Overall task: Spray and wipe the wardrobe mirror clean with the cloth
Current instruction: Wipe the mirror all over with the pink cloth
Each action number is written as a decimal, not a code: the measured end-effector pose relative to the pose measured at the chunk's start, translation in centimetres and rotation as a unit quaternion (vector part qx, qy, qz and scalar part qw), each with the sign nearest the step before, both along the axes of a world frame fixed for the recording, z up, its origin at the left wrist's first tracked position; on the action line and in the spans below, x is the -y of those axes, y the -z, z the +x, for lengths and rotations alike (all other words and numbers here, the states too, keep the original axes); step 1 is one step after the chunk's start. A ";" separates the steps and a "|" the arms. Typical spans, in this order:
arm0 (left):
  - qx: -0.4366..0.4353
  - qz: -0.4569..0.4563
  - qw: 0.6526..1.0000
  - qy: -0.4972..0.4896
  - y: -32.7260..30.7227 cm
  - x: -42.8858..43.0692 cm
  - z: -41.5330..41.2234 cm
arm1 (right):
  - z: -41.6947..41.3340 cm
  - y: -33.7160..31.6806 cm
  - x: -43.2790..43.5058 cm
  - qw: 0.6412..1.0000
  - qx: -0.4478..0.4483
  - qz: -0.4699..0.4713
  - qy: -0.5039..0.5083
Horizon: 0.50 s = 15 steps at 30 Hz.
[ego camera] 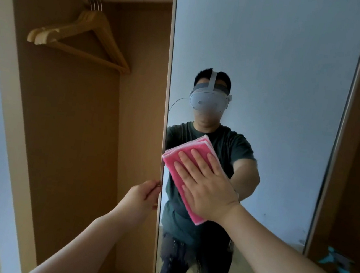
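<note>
Two hands engaged: right hand (208,192), fingers straight, presses the soft, light folded pink cloth (172,159), probably best controlled under a flat palm, at the wardrobe mirror (286,58)'s eight o'clock; left hand (144,196) grips the door edge (167,89).

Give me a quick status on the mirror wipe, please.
Right hand flat, pressing pink cloth on mirror. Left hand grips door edge. Droplets lower down, unwiped. Nothing blocking.
</note>
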State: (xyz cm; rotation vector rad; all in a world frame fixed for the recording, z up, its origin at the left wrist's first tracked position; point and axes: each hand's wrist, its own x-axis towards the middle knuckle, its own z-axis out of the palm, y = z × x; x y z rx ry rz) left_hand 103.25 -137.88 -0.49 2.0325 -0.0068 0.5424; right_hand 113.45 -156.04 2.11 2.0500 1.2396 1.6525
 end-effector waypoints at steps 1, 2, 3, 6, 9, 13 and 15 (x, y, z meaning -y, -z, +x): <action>-0.001 -0.003 1.000 -0.004 0.0 0.0 0.1 | 0.1 -0.8 0.4 1.000 0.003 0.004 -0.001; -0.001 -0.004 1.000 -0.007 0.0 0.0 0.1 | 0.3 -1.7 0.7 1.000 0.007 0.010 -0.003; -0.001 -0.003 1.000 -0.011 0.0 0.0 0.1 | 0.4 -2.7 1.1 1.000 0.009 0.016 -0.003; 0.000 0.003 1.000 -0.024 -0.2 0.2 0.2 | 0.7 -5.6 2.3 0.999 0.015 0.033 0.009; -0.007 0.009 0.999 -0.032 -0.4 0.4 0.2 | 1.0 -8.5 3.5 0.997 0.021 0.069 0.023; -0.008 0.021 0.999 -0.043 -0.4 0.3 0.1 | 1.4 -10.5 4.3 0.995 0.020 0.094 0.036; -0.011 0.023 0.999 -0.044 -0.4 0.3 0.1 | 1.4 -10.4 4.4 0.994 0.019 0.101 0.035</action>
